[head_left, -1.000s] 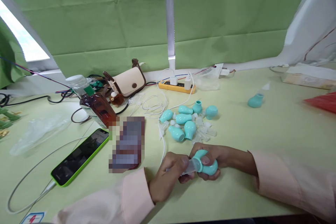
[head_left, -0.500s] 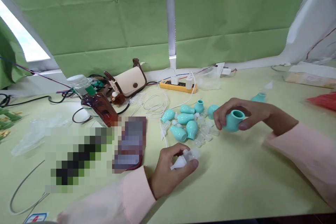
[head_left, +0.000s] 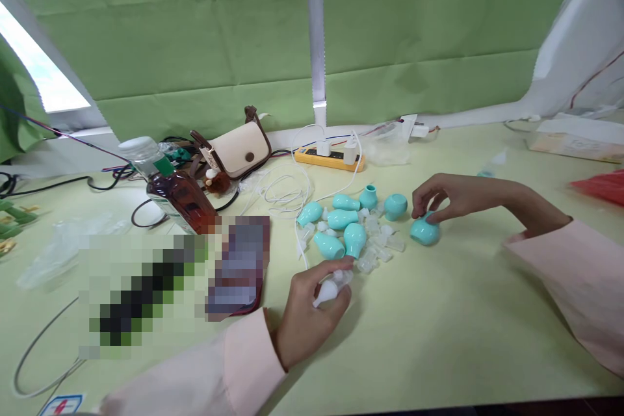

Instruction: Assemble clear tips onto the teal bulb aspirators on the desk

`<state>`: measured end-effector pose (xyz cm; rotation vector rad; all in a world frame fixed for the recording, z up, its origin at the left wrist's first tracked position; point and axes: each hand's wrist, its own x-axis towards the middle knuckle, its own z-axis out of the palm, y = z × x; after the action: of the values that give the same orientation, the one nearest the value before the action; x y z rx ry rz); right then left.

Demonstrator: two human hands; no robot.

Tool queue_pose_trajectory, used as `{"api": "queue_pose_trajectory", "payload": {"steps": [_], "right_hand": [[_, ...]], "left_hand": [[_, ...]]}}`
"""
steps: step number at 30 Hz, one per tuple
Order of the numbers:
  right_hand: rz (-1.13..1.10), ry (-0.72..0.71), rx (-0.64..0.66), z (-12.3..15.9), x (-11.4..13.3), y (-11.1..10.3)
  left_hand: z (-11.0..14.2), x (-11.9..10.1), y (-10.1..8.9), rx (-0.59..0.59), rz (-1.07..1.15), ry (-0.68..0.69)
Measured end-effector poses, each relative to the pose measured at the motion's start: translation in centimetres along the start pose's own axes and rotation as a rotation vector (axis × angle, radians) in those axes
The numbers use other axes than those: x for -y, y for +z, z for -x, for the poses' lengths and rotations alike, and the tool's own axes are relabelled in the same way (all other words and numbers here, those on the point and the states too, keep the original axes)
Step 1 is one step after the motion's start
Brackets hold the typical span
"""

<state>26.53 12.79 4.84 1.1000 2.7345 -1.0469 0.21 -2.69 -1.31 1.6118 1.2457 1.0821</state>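
My left hand (head_left: 312,312) is closed around a small translucent white plastic nozzle piece (head_left: 327,291), its narrow tip pointing down-left. Over on the right, the fingertips of my right hand (head_left: 451,198) pinch the upper part of a turquoise rubber bulb (head_left: 424,230) low at the tabletop; its opening does not show. Between the hands lies a group of several more turquoise bulbs (head_left: 355,239), some on their sides and one with its mouth up. Several clear plastic fittings (head_left: 374,253) are scattered among them and along their right side.
A phone (head_left: 238,266) lies left of my left hand, with a brown bottle (head_left: 180,198) behind it. Farther back are a cream handbag (head_left: 242,149), a yellow power strip (head_left: 331,159) and white cables (head_left: 283,192). A red item (head_left: 599,187) lies at far right.
My right hand has brought its bulb down to the table, and the bulb has turned so its mouth is hidden. My left hand has shifted slightly left, its fingers closing more round the nozzle piece.
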Motion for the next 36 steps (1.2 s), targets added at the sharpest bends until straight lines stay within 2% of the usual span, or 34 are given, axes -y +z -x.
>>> {"api": "queue_pose_trajectory", "payload": {"steps": [3,8,12,14,16,18,20,21,23,24,26,31,33,36], "right_hand": [[0.046,0.024,0.0,-0.1,-0.2,0.2],[0.107,0.051,-0.056,0.0,-0.4,0.0],[0.243,0.073,-0.133,0.4,0.5,-0.1],[0.359,0.087,-0.218,0.4,1.7,0.5],[0.423,0.053,-0.386,0.0,3.3,1.8],[0.314,-0.068,-0.597,-0.8,5.1,4.1],[0.081,-0.189,-0.667,-1.8,7.0,6.9],[-0.033,-0.227,-0.626,-2.3,7.8,8.3],[-0.204,-0.255,-0.45,-3.1,9.2,10.9],[-0.252,-0.262,-0.358,-3.3,9.7,11.8],[-0.278,-0.271,-0.263,-3.4,10.3,13.1],[-0.252,-0.386,-0.265,-3.3,10.2,14.0],[-0.346,-0.41,-0.262,-3.4,10.1,14.1],[-0.59,-0.313,-0.274,-3.7,10.3,14.1]], "left_hand": [[0.0,0.2,0.1,0.0,0.033,-0.009],[-0.1,0.3,0.2,0.025,0.052,-0.1],[0.0,0.3,0.0,0.075,0.032,-0.084],[0.1,0.3,-0.1,0.113,0.02,-0.069],[0.1,0.3,-0.2,0.128,0.003,-0.053],[0.1,0.3,-0.3,0.126,-0.039,-0.027],[0.1,0.2,-0.3,0.106,-0.124,0.0],[0.1,0.2,-0.2,0.097,-0.177,0.009],[0.0,0.2,-0.2,0.121,-0.266,0.029],[0.0,0.2,-0.1,0.154,-0.311,0.049],[0.1,0.5,-0.1,0.214,-0.407,0.105],[0.6,1.2,-0.1,0.253,-0.557,0.191],[0.7,1.2,-0.2,0.292,-0.576,0.223],[0.9,0.6,-0.5,0.336,-0.567,0.251]]}}
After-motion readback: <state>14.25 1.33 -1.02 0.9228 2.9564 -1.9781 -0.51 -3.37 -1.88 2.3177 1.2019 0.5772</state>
